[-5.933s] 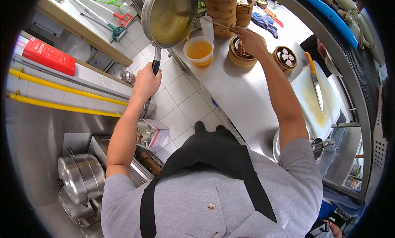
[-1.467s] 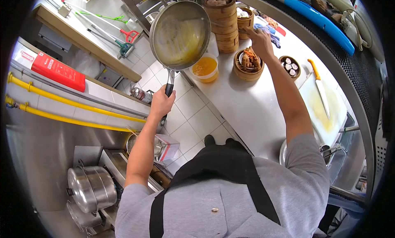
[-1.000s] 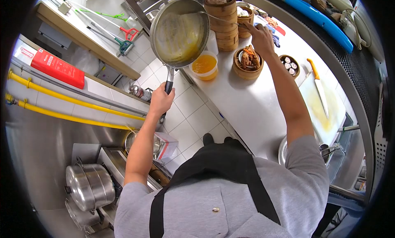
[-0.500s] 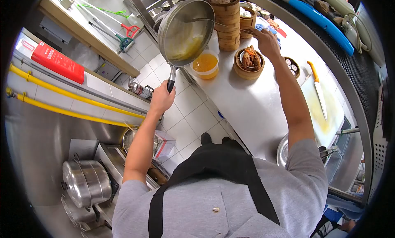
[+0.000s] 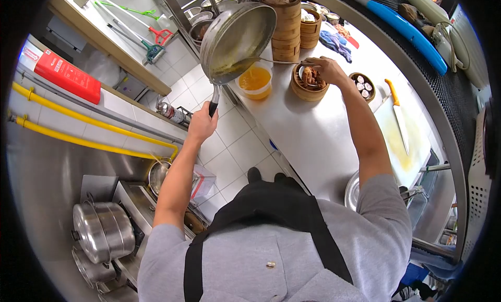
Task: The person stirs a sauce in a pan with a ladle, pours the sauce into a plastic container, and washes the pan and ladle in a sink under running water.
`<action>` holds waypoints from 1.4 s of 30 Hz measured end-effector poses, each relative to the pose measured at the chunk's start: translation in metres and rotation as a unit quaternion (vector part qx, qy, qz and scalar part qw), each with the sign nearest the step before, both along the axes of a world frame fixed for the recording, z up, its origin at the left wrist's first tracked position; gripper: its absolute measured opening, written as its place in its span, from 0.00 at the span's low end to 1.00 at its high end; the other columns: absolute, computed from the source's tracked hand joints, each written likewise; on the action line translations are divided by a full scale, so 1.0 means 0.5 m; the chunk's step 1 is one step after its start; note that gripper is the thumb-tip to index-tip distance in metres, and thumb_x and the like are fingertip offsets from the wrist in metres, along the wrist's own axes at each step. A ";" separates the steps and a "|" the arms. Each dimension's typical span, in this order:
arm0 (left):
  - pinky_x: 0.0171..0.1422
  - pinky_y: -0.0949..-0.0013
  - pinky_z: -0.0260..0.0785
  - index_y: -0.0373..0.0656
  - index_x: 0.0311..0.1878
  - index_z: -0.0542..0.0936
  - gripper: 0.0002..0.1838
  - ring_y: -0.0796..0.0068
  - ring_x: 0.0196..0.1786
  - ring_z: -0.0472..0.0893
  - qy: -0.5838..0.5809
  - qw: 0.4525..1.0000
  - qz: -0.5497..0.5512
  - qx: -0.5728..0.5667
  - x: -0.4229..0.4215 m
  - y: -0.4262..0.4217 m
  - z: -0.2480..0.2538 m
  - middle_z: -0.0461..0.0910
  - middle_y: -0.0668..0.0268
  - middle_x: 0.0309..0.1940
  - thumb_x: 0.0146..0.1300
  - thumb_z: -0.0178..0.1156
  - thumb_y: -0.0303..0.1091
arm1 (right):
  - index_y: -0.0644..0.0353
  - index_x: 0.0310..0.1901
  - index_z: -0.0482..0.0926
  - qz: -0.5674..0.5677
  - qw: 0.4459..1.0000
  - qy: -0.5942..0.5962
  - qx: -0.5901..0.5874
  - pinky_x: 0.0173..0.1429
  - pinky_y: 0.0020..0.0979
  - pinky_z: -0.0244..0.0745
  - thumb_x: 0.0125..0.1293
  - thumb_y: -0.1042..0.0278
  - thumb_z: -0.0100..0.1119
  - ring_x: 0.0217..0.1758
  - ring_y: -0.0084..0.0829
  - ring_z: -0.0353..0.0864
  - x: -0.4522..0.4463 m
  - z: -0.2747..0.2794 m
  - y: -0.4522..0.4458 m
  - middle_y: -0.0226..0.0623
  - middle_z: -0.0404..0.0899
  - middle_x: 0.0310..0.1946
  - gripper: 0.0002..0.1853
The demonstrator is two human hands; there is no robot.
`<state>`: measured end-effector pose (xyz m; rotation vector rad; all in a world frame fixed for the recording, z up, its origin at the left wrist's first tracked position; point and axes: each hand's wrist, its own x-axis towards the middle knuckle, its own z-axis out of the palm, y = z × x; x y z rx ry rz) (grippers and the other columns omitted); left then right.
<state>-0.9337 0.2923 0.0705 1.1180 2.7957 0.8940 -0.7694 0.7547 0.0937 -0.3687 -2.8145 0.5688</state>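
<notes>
My left hand (image 5: pixel 202 123) is closed round the black handle of a steel frying pan (image 5: pixel 235 38). The pan is tipped sideways, its lower rim over a clear plastic tub (image 5: pixel 255 96) of orange-yellow liquid. A yellow film coats the lower inside of the pan. My right hand (image 5: pixel 327 70) grips the thin handle of a long metal spoon (image 5: pixel 269 61); its head rests low in the pan near the rim. Below this hand stands a bamboo steamer (image 5: pixel 308 92) with brown food and orange shreds, partly covered by my fingers.
Stacked bamboo steamers (image 5: pixel 286 33) rise behind the tub. A small steamer (image 5: pixel 361 87) holds white rolls. To the right, a knife (image 5: pixel 401 122) lies on a white cutting board (image 5: pixel 412 145). A metal shelf (image 5: pixel 417 75) overhangs the right side; pots (image 5: pixel 104 231) stand at lower left.
The spoon head has moved down inside the pan to its lower rim. My right hand has come down and nearer, over the steamer. The yellow residue in the pan has thinned.
</notes>
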 end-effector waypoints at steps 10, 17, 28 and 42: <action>0.38 0.40 0.74 0.40 0.45 0.73 0.14 0.35 0.33 0.83 -0.016 0.999 -0.023 -0.015 -0.016 0.008 -0.007 0.82 0.43 0.25 0.70 0.63 0.39 | 0.43 0.64 0.83 0.006 0.998 0.062 -0.031 0.58 0.46 0.78 0.71 0.67 0.60 0.52 0.51 0.83 -0.033 0.029 0.013 0.49 0.84 0.51 0.20; 0.39 0.41 0.74 0.40 0.45 0.73 0.13 0.35 0.35 0.83 0.001 1.000 -0.024 -0.015 -0.034 -0.003 -0.012 0.82 0.43 0.27 0.70 0.63 0.38 | 0.43 0.60 0.86 0.083 0.996 -0.017 -0.015 0.63 0.41 0.78 0.71 0.71 0.59 0.58 0.43 0.83 -0.025 0.046 0.050 0.40 0.85 0.57 0.19; 0.39 0.40 0.74 0.41 0.46 0.73 0.13 0.35 0.35 0.83 0.025 0.999 -0.026 -0.021 -0.047 0.004 -0.022 0.82 0.43 0.27 0.70 0.63 0.40 | 0.39 0.60 0.86 0.059 0.998 -0.024 -0.014 0.60 0.43 0.78 0.71 0.66 0.61 0.53 0.45 0.84 -0.018 0.016 0.075 0.43 0.87 0.49 0.18; 0.37 0.45 0.74 0.38 0.47 0.74 0.14 0.37 0.32 0.83 -0.009 0.999 -0.005 0.033 -0.008 0.015 -0.022 0.81 0.43 0.26 0.69 0.63 0.38 | 0.40 0.59 0.87 0.089 0.983 0.158 0.001 0.52 0.46 0.79 0.66 0.76 0.62 0.44 0.48 0.83 -0.011 -0.028 0.065 0.47 0.85 0.39 0.22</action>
